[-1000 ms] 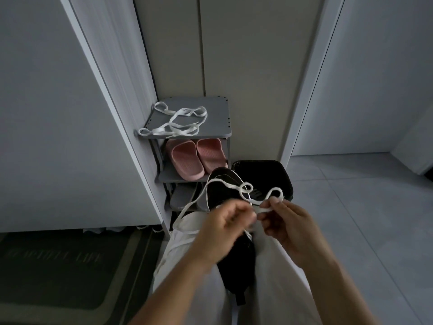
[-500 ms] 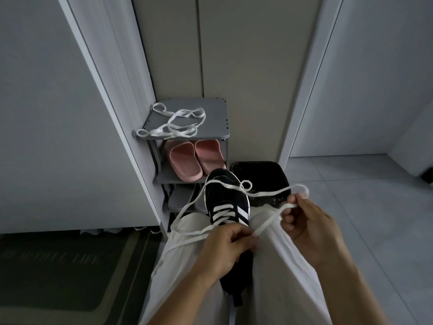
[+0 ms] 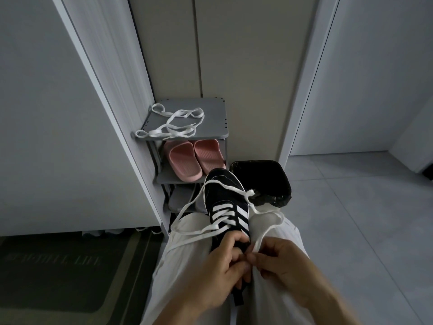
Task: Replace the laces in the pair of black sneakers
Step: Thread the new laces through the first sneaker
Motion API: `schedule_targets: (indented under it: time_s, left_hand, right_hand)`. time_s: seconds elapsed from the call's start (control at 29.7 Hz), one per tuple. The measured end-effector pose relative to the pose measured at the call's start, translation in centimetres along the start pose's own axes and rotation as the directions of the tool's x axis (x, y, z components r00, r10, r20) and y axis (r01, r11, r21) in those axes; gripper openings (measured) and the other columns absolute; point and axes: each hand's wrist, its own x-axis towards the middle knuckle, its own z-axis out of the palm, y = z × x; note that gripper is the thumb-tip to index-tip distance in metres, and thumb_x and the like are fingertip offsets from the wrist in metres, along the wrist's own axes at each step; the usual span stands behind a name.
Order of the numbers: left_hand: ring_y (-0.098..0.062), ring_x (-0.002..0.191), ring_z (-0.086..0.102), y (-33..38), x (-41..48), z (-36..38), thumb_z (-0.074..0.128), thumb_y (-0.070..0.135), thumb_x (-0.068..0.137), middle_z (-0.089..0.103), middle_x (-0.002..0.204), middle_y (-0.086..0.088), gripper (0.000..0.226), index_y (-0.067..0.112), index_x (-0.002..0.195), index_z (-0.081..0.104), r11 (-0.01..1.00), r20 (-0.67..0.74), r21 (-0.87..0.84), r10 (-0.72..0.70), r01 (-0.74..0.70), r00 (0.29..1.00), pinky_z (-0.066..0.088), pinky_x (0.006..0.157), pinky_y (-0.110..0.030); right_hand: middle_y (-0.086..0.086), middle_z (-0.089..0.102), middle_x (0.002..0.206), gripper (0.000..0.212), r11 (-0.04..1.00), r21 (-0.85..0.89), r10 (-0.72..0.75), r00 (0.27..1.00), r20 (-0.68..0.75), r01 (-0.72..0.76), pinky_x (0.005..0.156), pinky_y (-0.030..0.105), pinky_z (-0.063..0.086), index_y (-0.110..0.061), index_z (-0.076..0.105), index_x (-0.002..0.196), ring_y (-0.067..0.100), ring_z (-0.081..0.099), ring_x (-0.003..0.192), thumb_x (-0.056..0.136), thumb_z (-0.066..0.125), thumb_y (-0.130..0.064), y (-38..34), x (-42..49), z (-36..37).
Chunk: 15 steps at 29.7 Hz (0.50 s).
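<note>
The black suede-look sneaker with white side stripes (image 3: 226, 202) lies in the person's lap on pale trousers (image 3: 185, 259), toe pointing away from both hands and heel tucked under them. It looks light and holds its shape, so it is best steadied around the collar. The left hand (image 3: 218, 270) does just that, its fingers curled over the top of the shoe near the upper eyelets.

The flat white woven lace (image 3: 199, 231) is another matter: limp, light, prone to twisting, and best taken right at its tip. The right hand (image 3: 281, 261) sits just beside the left, with thumb and fingertips (image 3: 254, 256) pinched on the lace end close to the shoe's opening. From that pinch one slack run loops out beyond the right hand. Another run trails off past the left hand and around the toe.

Well beyond both hands, loose white laces (image 3: 173, 125) lie on top of a small grey shoe rack (image 3: 215, 113)
</note>
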Motion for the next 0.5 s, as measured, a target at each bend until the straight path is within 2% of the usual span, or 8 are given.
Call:
schedule_targets:
  time_s: [0.07, 0.17, 0.24, 0.3, 0.4, 0.5]
  left_hand:
    - [-0.01, 0.055, 0.053, -0.4, 0.1, -0.2, 0.051, 0.006, 0.093, 0.062, 0.066, 0.007, 0.029, 0.03, 0.105, 0.04, 0.998, -0.029, -0.059, -0.024, 0.022, 0.999, 0.041, 0.049, -0.022]
    - [-0.013, 0.058, 0.056, -0.5, 0.4, -0.4, 0.052, 0.005, 0.092, 0.065, 0.071, 0.003, 0.027, 0.023, 0.109, 0.043, 0.983, -0.103, -0.174, -0.083, 0.064, 0.991, 0.044, 0.048, -0.023]
    - [-0.013, 0.06, 0.06, -0.4, 0.3, -0.5, 0.052, 0.002, 0.091, 0.067, 0.079, -0.003, 0.023, 0.013, 0.11, 0.047, 0.96, -0.249, -0.268, -0.148, 0.079, 0.957, 0.047, 0.051, -0.022]
    - [-0.009, 0.067, 0.063, -0.4, 0.3, -0.4, 0.05, 0.0, 0.091, 0.067, 0.093, -0.003, 0.021, 0.011, 0.109, 0.051, 0.953, -0.353, -0.281, -0.21, 0.111, 0.912, 0.05, 0.057, -0.02]
    - [-0.006, 0.076, 0.063, 0.1, 0.5, 0.5, 0.047, 0.003, 0.094, 0.061, 0.1, 0.012, 0.033, 0.027, 0.115, 0.047, 0.938, -0.305, -0.297, -0.271, 0.179, 0.913, 0.054, 0.072, -0.024]
    - [-0.011, 0.072, 0.06, 0.6, 1.4, 1.2, 0.047, 0.003, 0.094, 0.064, 0.092, 0.004, 0.034, 0.024, 0.12, 0.05, 0.857, -0.294, -0.473, -0.373, 0.205, 0.88, 0.051, 0.067, -0.026]
  right_hand:
    - [0.001, 0.06, 0.055, 0.011, 0.999, -0.034, -0.007, 1.0, 0.001, 0.007, 0.052, 0.015, 0.041, -0.003, 0.065, 0.07, 0.005, 0.051, 0.05, 0.079, 0.07, -0.006, -0.3, 0.1, 0.0]
    - [0.001, 0.063, 0.06, 0.007, 0.996, -0.081, -0.021, 1.0, 0.021, 0.023, 0.054, 0.015, 0.044, -0.001, 0.065, 0.075, 0.006, 0.056, 0.054, 0.082, 0.066, -0.004, -0.8, 0.6, -0.1]
    - [0.0, 0.064, 0.059, 0.013, 0.994, -0.085, -0.068, 0.995, -0.071, 0.062, 0.054, 0.013, 0.044, -0.006, 0.064, 0.071, 0.005, 0.056, 0.055, 0.084, 0.064, -0.006, -0.8, 1.0, -0.2]
    - [-0.001, 0.064, 0.056, 0.019, 0.984, -0.137, -0.139, 0.968, -0.208, 0.112, 0.054, 0.011, 0.043, -0.008, 0.064, 0.067, 0.004, 0.057, 0.053, 0.086, 0.061, -0.008, -0.9, 1.4, -0.4]
    - [-0.006, 0.065, 0.057, 0.024, 0.963, -0.243, -0.183, 0.941, -0.283, 0.115, 0.058, 0.018, 0.045, -0.017, 0.061, 0.064, 0.001, 0.057, 0.053, 0.087, 0.06, -0.01, -1.0, 2.4, -0.6]
    - [-0.009, 0.069, 0.067, 0.008, 0.928, -0.369, -0.164, 0.948, -0.272, 0.054, 0.068, 0.031, 0.05, -0.027, 0.064, 0.071, 0.005, 0.064, 0.065, 0.076, 0.062, -0.033, -0.7, 3.2, -0.6]
